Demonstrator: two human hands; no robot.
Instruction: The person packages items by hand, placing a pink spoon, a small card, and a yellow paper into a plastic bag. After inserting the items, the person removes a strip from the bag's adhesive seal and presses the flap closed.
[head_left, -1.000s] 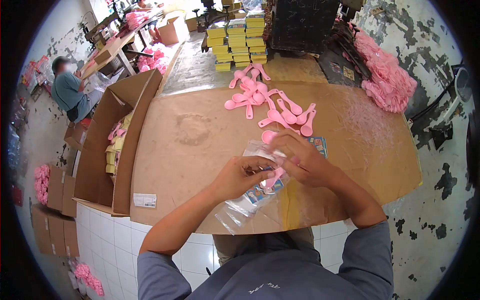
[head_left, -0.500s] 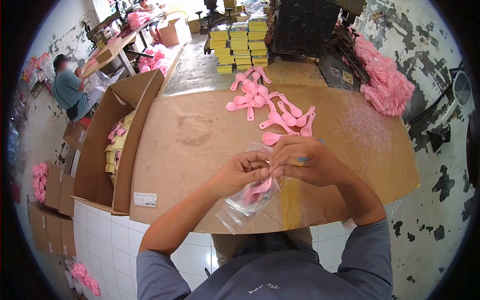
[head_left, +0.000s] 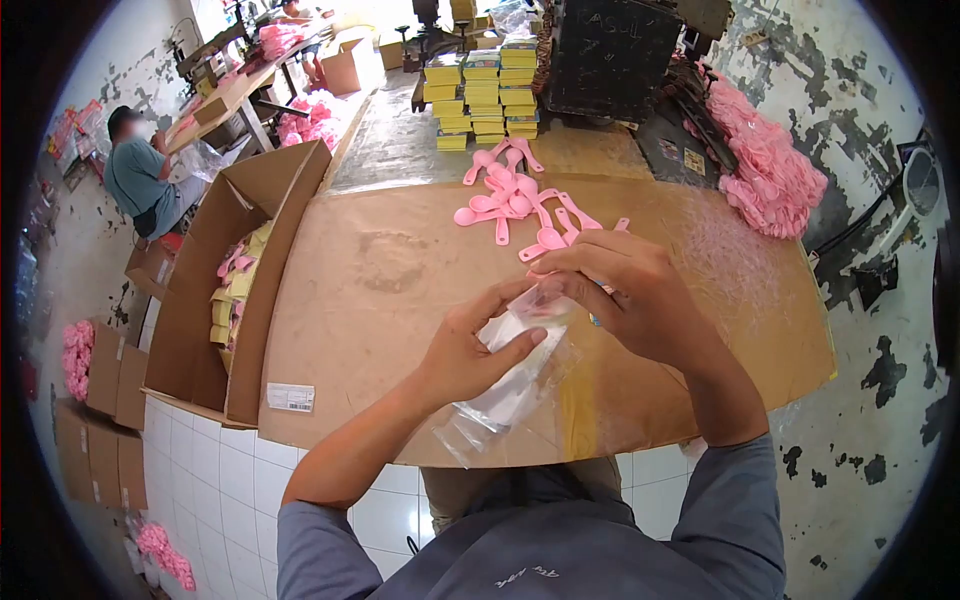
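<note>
Over the near part of the cardboard-covered table, my left hand (head_left: 475, 345) holds a clear plastic bag (head_left: 512, 375) between its thumb and fingers. Something white and flat shows through the plastic. My right hand (head_left: 630, 295) is closed at the bag's upper end, its fingertips close to my left fingertips. A bit of pink shows under the right fingers, but its shape is mostly hidden. Just beyond the hands lies a loose heap of pink measuring spoons (head_left: 512, 190), partly covered by my right hand.
Left of the table stands an open cardboard box (head_left: 285, 235) with yellow and pink items inside. Stacks of yellow-edged packs (head_left: 482, 100) are at the back. A pink pile (head_left: 770, 165) and plastic scraps (head_left: 730, 245) lie right. A seated person (head_left: 140, 175) works far left.
Both hands have shifted slightly away from my body, the right one turning over the bag's top. The pink spoon seen below the hands earlier no longer shows there; the white flat item does.
</note>
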